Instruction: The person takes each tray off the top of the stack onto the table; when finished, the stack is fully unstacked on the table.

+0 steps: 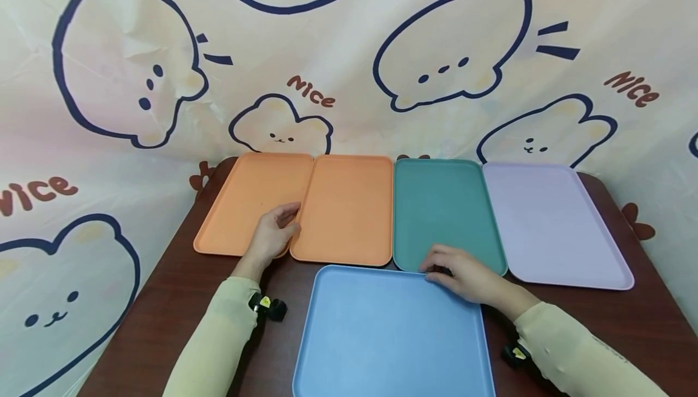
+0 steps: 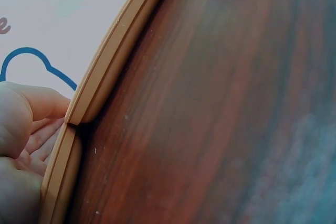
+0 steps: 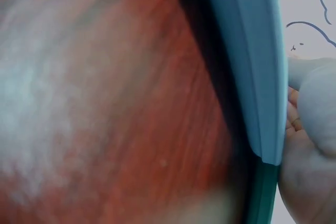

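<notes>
Two orange trays lie side by side, a left one (image 1: 262,185) and a right one (image 1: 349,203). To their right lies a green tray (image 1: 442,203). In front of the row is a blue tray (image 1: 392,336). My left hand (image 1: 274,230) lies over the left orange tray, its fingertips and thumb touching along the seam with the right one. Over the meeting edges of the green and blue trays, my right hand (image 1: 458,270) touches near the blue rim with bent fingers and thumb. In the wrist views both hands (image 2: 21,140) (image 3: 315,124) are partly cut off.
A lilac tray (image 1: 556,221) lies at the right end of the row. Dark brown wood forms the tabletop (image 1: 163,300). Behind and beside the table hangs a pale cloth (image 1: 349,39) printed with cartoon bears. A small black device (image 1: 268,307) is worn at the left wrist.
</notes>
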`<state>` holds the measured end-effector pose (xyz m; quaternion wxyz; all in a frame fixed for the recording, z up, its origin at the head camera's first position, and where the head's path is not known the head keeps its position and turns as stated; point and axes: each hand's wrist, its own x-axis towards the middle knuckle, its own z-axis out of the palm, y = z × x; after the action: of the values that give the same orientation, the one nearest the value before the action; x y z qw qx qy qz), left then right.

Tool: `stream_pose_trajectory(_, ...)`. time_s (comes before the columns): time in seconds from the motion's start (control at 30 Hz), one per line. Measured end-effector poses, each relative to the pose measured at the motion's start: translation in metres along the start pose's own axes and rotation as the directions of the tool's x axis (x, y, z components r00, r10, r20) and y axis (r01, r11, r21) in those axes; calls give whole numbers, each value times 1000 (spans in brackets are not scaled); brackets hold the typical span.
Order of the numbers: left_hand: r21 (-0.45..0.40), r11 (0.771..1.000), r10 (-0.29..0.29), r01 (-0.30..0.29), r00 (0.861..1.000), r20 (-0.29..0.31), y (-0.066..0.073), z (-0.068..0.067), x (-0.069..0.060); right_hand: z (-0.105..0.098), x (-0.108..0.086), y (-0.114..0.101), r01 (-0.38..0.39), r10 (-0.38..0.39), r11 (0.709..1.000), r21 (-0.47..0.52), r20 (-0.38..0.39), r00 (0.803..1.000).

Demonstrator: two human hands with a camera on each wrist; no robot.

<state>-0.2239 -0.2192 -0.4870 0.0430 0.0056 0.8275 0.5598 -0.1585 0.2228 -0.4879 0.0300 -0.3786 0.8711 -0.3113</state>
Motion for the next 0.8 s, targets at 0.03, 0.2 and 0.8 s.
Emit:
stream_pose_trajectory(0.03,3,1000,1,-1,1000,1,0,0,0,1,0,0,-10,10,1000,-4,4,1000)
stream_pose_trajectory(0.2,2,1000,9,-9,1000,5,-1,-1,1,1,0,-2,-29,29,999,-17,6,1000)
stream_pose_trajectory(0.8,19,1000,-5,5,1000,5,0,-2,-1,0,2,-8,-8,6,999,-38,-40,999)
